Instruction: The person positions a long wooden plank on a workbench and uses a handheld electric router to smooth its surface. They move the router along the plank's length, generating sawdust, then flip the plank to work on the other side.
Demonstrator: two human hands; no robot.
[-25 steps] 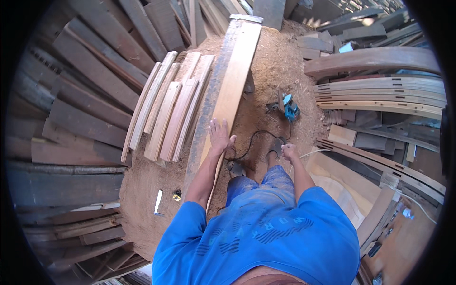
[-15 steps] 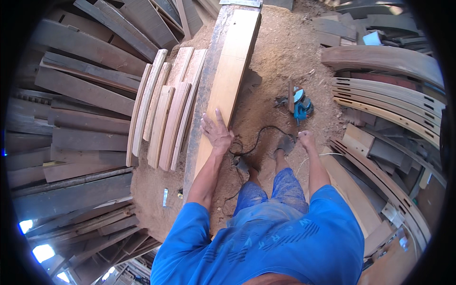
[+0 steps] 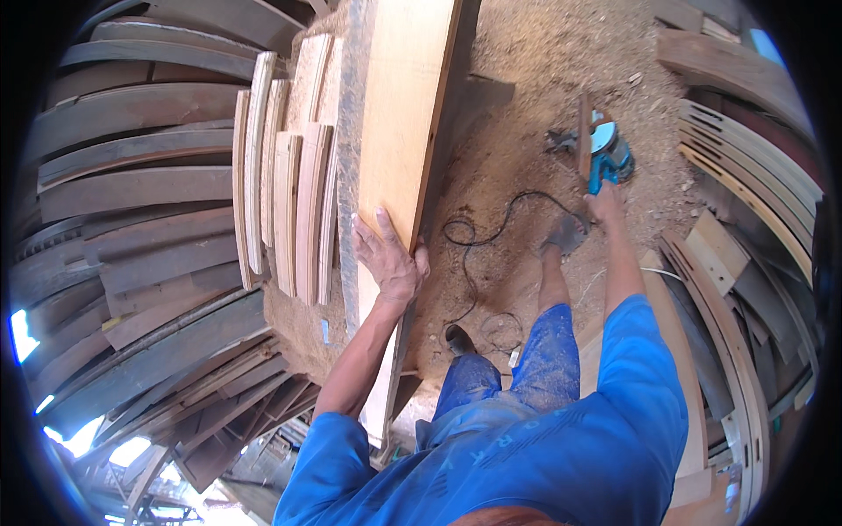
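My left hand (image 3: 388, 260) lies on a long pale wooden plank (image 3: 399, 114), fingers spread over its face and thumb at its right edge. The plank rests lengthwise along a worn grey bench (image 3: 351, 131). To the right, my right hand (image 3: 605, 203) is closed around the rear handle of a teal circular saw (image 3: 611, 153), which is down on the sawdust-covered ground. A brown flat edge, perhaps its base plate, stands on the saw's left side. The hand itself hides part of the grip.
Several shaped wooden pieces (image 3: 286, 193) lie left of the bench, beside stacked dark boards (image 3: 140, 193). A black cord (image 3: 504, 230) loops over the ground near my feet. Curved slotted rails (image 3: 745, 167) and more planks (image 3: 702, 342) line the right side.
My right hand has reached forward and right and taken hold of the saw's handle. The left hand stays on the plank. The whole view has shifted, and my feet have moved apart.
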